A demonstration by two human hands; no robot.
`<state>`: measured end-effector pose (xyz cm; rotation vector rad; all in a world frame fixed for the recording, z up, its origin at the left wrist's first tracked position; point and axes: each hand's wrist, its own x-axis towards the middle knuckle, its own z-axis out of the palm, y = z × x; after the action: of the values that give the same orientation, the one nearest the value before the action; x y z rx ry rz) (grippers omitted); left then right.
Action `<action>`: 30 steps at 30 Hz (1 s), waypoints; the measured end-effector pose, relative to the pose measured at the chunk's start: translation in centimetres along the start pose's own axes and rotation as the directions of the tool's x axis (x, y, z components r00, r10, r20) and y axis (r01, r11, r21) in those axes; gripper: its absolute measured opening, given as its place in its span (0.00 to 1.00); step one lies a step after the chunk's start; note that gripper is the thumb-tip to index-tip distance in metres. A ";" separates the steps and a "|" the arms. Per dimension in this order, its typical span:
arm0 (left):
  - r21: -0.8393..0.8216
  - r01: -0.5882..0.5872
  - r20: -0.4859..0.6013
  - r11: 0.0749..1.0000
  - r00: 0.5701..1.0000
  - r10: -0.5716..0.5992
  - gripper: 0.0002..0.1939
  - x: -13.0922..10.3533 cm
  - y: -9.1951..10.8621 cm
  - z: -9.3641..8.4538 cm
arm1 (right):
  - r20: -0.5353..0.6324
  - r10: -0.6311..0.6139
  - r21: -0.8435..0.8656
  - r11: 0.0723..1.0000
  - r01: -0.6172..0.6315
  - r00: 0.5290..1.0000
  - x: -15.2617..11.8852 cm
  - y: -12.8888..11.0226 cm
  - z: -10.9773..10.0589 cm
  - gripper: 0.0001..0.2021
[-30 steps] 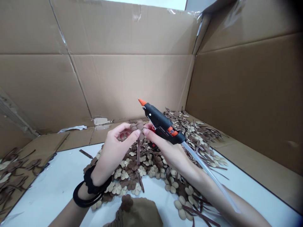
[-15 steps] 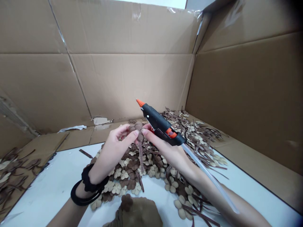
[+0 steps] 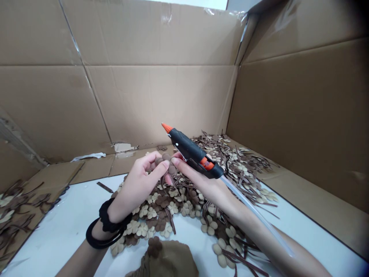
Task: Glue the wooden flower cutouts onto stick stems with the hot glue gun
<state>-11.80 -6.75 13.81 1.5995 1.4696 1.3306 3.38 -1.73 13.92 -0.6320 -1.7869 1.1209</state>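
A brown fabric flower [image 3: 166, 158] is pinched between the thumb and fingers of my left hand [image 3: 147, 173]. My right hand [image 3: 191, 173] has its thumb and fingertips closed at the flower's right side. Lying over the right hand is a black and orange glue gun [image 3: 191, 150], its orange tip pointing up and left and a clear glue stick [image 3: 256, 215] running back along the forearm. How the gun is held is hidden. Beneath both hands spreads a pile of brown and beige flowers [image 3: 161, 202] with ribbon strips.
Cardboard walls [image 3: 161, 96] rise behind and on the right of the white board [image 3: 69, 223]. A brown rounded object [image 3: 175, 261] with a dark flower stands at the front. More flowers [image 3: 14, 215] lie at the left edge.
The ribbon that hung straight down from the held flower no longer hangs there, and the flower has tilted a little. The glue gun has shifted slightly left.
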 end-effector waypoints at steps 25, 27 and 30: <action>0.156 -0.118 0.021 0.981 0.993 0.117 0.14 -0.8 1.1 -0.8 | -0.006 -0.015 0.028 0.999 0.015 1.000 0.0 0.3 -0.5 0.12; 0.166 -0.134 -0.046 0.977 0.989 0.143 0.14 -0.7 1.1 -1.0 | -0.019 -0.014 0.024 1.000 0.015 1.000 0.1 0.4 -0.5 0.12; 0.200 -0.128 -0.095 0.971 0.984 0.149 0.11 -0.8 1.1 -0.8 | -0.018 -0.014 0.008 1.000 0.014 1.000 0.1 0.8 -0.3 0.13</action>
<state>-12.08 -7.94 14.83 1.8073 1.6202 1.4085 3.60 -1.16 13.32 -0.6219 -1.7680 1.1098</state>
